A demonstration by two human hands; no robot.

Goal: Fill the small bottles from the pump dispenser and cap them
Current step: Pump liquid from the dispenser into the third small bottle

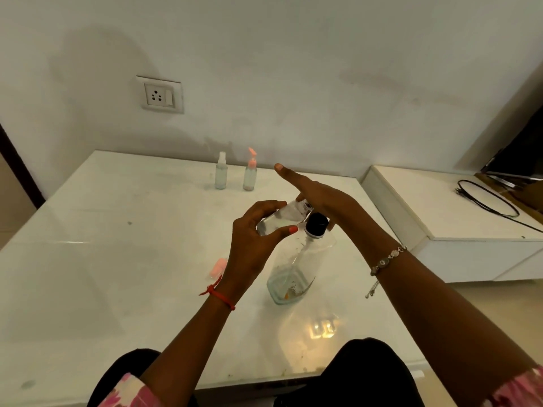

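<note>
I see L hand (255,239) gripping small bottle (280,220), tilted; R hand (318,195) flat, fingers straight, atop pump dispenser (296,268) mid-table. Pink cap (219,267) at its 9. Clear-topped bottle (221,173) and pink-topped bottle (250,173) at 12 by wall (293,69). Glossy white table (102,259); socket (160,95) at 11; white cabinet (440,218) w/ black cable (487,198) at 3.

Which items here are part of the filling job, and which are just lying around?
In the job: small bottle in left hand, pump dispenser under right hand, pink cap, spray bottle, pink-topped bottle.
Lying about: wall socket, black cable, side cabinet.
</note>
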